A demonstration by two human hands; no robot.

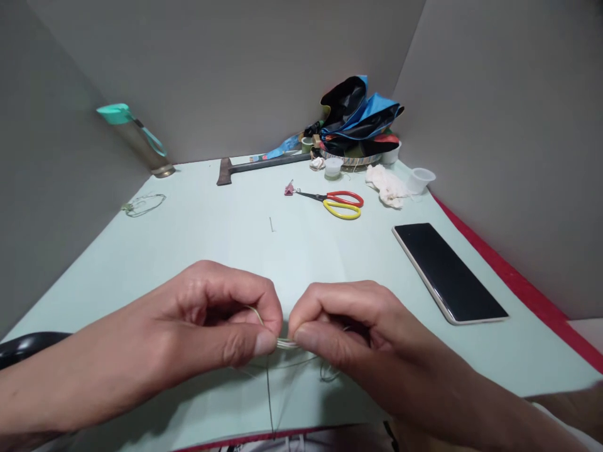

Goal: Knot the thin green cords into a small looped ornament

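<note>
Between my two hands runs a short bundle of pale green cords [286,343], pinched at both ends. My left hand [221,320] closes thumb and forefinger on its left end, with a loop of cord rising behind the thumb. On the other end, my right hand [348,320] grips with thumb against a bent forefinger. A thin dark thread [270,395] hangs from the bundle toward the table's front edge. Loose cord loops [328,375] show below my right hand. The parts inside my fingers are hidden.
On the pale table [211,226] lie scissors [336,202], a small clip [289,188], a hammer-like tool [264,166], a phone [447,271] and a cord coil [146,204]. Behind are a bottle [141,141], a blue-black pouch [362,122], small cups [421,181] and crumpled tissue [387,186].
</note>
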